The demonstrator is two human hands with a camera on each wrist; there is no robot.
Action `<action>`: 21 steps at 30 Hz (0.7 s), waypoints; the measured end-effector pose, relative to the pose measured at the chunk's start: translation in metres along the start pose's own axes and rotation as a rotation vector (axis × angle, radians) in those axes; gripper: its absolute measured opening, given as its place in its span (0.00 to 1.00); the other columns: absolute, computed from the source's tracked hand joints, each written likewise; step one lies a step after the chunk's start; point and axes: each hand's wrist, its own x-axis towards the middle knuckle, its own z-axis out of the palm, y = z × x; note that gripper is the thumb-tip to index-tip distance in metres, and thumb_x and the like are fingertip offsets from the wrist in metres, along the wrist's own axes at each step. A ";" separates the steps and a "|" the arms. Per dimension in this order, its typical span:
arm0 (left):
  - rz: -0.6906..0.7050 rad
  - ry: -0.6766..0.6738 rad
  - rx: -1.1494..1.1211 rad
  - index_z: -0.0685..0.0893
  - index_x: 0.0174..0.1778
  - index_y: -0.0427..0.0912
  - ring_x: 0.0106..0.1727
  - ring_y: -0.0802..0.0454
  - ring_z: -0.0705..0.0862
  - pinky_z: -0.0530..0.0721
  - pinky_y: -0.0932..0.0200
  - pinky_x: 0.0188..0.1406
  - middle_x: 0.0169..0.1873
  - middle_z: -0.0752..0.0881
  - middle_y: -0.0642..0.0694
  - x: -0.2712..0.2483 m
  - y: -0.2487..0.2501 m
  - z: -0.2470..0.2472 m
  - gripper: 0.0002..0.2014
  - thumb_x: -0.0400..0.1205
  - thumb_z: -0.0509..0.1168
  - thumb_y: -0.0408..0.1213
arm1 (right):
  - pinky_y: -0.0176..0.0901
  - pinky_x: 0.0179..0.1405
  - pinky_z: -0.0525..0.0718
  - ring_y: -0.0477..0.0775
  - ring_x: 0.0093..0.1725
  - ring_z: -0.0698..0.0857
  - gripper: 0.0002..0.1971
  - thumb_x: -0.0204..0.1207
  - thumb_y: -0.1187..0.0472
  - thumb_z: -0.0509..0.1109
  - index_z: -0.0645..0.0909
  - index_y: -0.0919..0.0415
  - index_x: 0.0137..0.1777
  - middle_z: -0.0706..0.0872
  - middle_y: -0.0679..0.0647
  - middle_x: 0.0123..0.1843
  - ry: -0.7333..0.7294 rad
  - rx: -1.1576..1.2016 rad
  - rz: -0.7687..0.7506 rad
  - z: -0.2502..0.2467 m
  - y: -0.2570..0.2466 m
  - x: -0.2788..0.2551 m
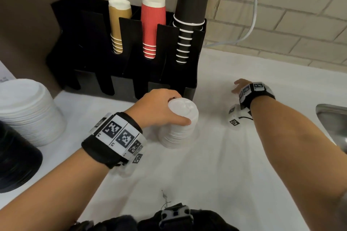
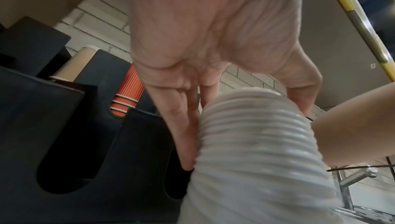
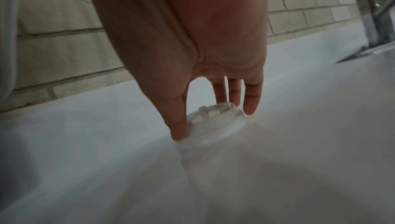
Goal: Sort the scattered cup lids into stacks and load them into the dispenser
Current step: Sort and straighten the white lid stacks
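Left hand [image 1: 161, 107] clamping white lid stack [image 1: 178, 129] upright on desk [image 1: 216, 165]; right hand [image 3: 192, 69] pinching stray lid [image 3: 213, 119] by rim, lifting level for nesting

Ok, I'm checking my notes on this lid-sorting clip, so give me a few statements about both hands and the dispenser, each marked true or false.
1. The left hand grips the top of a stack of white lids. True.
2. That stack already sits inside the dispenser. False: it stands on the counter in front of it.
3. The right hand touches a single lid on the counter. True.
4. The red cups are in the dispenser's leftmost slot. False: the brown cups stand left of them.
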 end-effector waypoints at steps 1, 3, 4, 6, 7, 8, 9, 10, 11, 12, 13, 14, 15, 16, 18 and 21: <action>0.001 0.005 0.015 0.84 0.55 0.56 0.53 0.56 0.82 0.83 0.55 0.54 0.51 0.82 0.58 -0.001 0.000 0.002 0.24 0.65 0.79 0.55 | 0.49 0.75 0.69 0.61 0.76 0.72 0.24 0.80 0.63 0.68 0.71 0.62 0.76 0.71 0.58 0.78 0.023 0.035 0.013 -0.002 -0.003 -0.005; 0.000 0.020 0.024 0.82 0.58 0.55 0.54 0.53 0.80 0.80 0.57 0.51 0.52 0.76 0.56 -0.005 0.000 0.007 0.25 0.67 0.78 0.55 | 0.49 0.77 0.67 0.61 0.77 0.70 0.23 0.83 0.62 0.63 0.70 0.62 0.77 0.70 0.58 0.79 0.074 0.136 0.023 -0.012 -0.012 -0.017; 0.001 0.031 0.017 0.81 0.61 0.54 0.54 0.53 0.79 0.79 0.59 0.51 0.53 0.74 0.56 -0.007 -0.001 0.010 0.26 0.68 0.76 0.55 | 0.50 0.76 0.67 0.62 0.76 0.71 0.22 0.84 0.61 0.60 0.70 0.64 0.77 0.71 0.61 0.78 0.080 0.223 0.017 -0.018 -0.016 -0.024; 0.004 0.056 -0.020 0.77 0.66 0.54 0.56 0.52 0.79 0.77 0.59 0.53 0.57 0.72 0.55 -0.012 -0.003 0.014 0.27 0.72 0.74 0.55 | 0.50 0.72 0.70 0.64 0.74 0.72 0.22 0.85 0.57 0.57 0.71 0.65 0.76 0.73 0.63 0.76 0.123 0.413 -0.022 -0.029 -0.026 -0.052; 0.006 0.065 -0.044 0.75 0.69 0.54 0.58 0.51 0.78 0.77 0.57 0.56 0.59 0.71 0.55 -0.014 -0.004 0.016 0.29 0.73 0.73 0.55 | 0.49 0.67 0.71 0.63 0.72 0.73 0.21 0.84 0.54 0.57 0.72 0.60 0.75 0.74 0.60 0.75 0.166 0.502 -0.039 -0.032 -0.030 -0.069; 0.008 0.072 -0.067 0.73 0.71 0.54 0.60 0.50 0.77 0.77 0.56 0.59 0.61 0.71 0.54 -0.017 -0.005 0.018 0.30 0.74 0.73 0.54 | 0.49 0.61 0.73 0.62 0.68 0.75 0.19 0.83 0.50 0.57 0.73 0.52 0.72 0.76 0.56 0.72 0.207 0.597 -0.057 -0.034 -0.035 -0.090; 0.007 0.079 -0.093 0.71 0.74 0.53 0.62 0.50 0.76 0.77 0.55 0.61 0.62 0.71 0.53 -0.019 -0.006 0.019 0.33 0.74 0.73 0.54 | 0.49 0.55 0.75 0.59 0.62 0.77 0.17 0.81 0.47 0.58 0.74 0.44 0.68 0.78 0.52 0.66 0.230 0.717 -0.080 -0.033 -0.040 -0.113; 0.009 0.090 -0.124 0.70 0.75 0.52 0.63 0.50 0.76 0.76 0.55 0.61 0.63 0.72 0.53 -0.021 -0.007 0.020 0.35 0.74 0.74 0.54 | 0.48 0.50 0.77 0.55 0.57 0.79 0.13 0.78 0.45 0.59 0.75 0.38 0.62 0.80 0.48 0.60 0.249 0.833 -0.128 -0.030 -0.046 -0.137; 0.014 0.108 -0.161 0.69 0.76 0.51 0.64 0.50 0.75 0.75 0.56 0.62 0.64 0.73 0.52 -0.023 -0.007 0.021 0.36 0.73 0.75 0.54 | 0.47 0.46 0.79 0.51 0.51 0.80 0.11 0.76 0.44 0.60 0.77 0.35 0.56 0.81 0.46 0.54 0.276 0.901 -0.186 -0.026 -0.052 -0.159; 0.023 0.127 -0.195 0.70 0.75 0.50 0.65 0.50 0.76 0.75 0.55 0.63 0.65 0.74 0.51 -0.025 -0.007 0.022 0.37 0.72 0.76 0.54 | 0.45 0.43 0.80 0.47 0.47 0.81 0.09 0.74 0.43 0.62 0.78 0.34 0.53 0.82 0.44 0.49 0.277 0.953 -0.262 -0.021 -0.059 -0.180; 0.031 0.143 -0.223 0.70 0.75 0.49 0.66 0.50 0.76 0.76 0.54 0.65 0.65 0.76 0.50 -0.027 -0.007 0.023 0.38 0.71 0.77 0.54 | 0.43 0.42 0.82 0.44 0.45 0.81 0.10 0.72 0.43 0.64 0.79 0.34 0.52 0.82 0.43 0.47 0.269 0.979 -0.337 -0.016 -0.066 -0.199; 0.037 0.154 -0.245 0.71 0.74 0.49 0.66 0.51 0.77 0.77 0.52 0.66 0.66 0.78 0.50 -0.028 -0.007 0.024 0.39 0.69 0.78 0.54 | 0.38 0.40 0.82 0.42 0.45 0.82 0.10 0.72 0.44 0.67 0.80 0.35 0.52 0.83 0.41 0.45 0.252 0.975 -0.392 -0.010 -0.074 -0.215; 0.043 0.164 -0.266 0.73 0.73 0.49 0.65 0.52 0.78 0.78 0.51 0.66 0.65 0.79 0.51 -0.030 -0.007 0.025 0.38 0.68 0.79 0.54 | 0.32 0.39 0.81 0.41 0.45 0.83 0.09 0.72 0.45 0.70 0.82 0.37 0.52 0.83 0.36 0.44 0.243 0.948 -0.441 -0.004 -0.081 -0.227; 0.054 0.175 -0.290 0.75 0.69 0.51 0.63 0.54 0.79 0.80 0.53 0.64 0.62 0.81 0.52 -0.032 -0.008 0.026 0.36 0.67 0.80 0.54 | 0.29 0.40 0.80 0.41 0.46 0.83 0.09 0.72 0.49 0.74 0.84 0.39 0.52 0.83 0.33 0.43 0.240 0.924 -0.476 0.002 -0.087 -0.237; 0.068 0.208 -0.334 0.77 0.64 0.56 0.58 0.60 0.81 0.82 0.59 0.57 0.57 0.83 0.56 -0.035 -0.008 0.027 0.33 0.65 0.81 0.53 | 0.32 0.48 0.81 0.47 0.52 0.85 0.12 0.70 0.54 0.78 0.86 0.45 0.54 0.85 0.36 0.49 0.241 0.896 -0.499 0.013 -0.097 -0.249; 0.073 0.257 -0.358 0.80 0.65 0.54 0.55 0.61 0.83 0.83 0.63 0.53 0.54 0.85 0.57 -0.039 -0.008 0.029 0.34 0.63 0.83 0.52 | 0.37 0.60 0.80 0.48 0.58 0.82 0.18 0.68 0.55 0.80 0.86 0.48 0.58 0.84 0.50 0.60 0.247 0.792 -0.486 0.023 -0.105 -0.256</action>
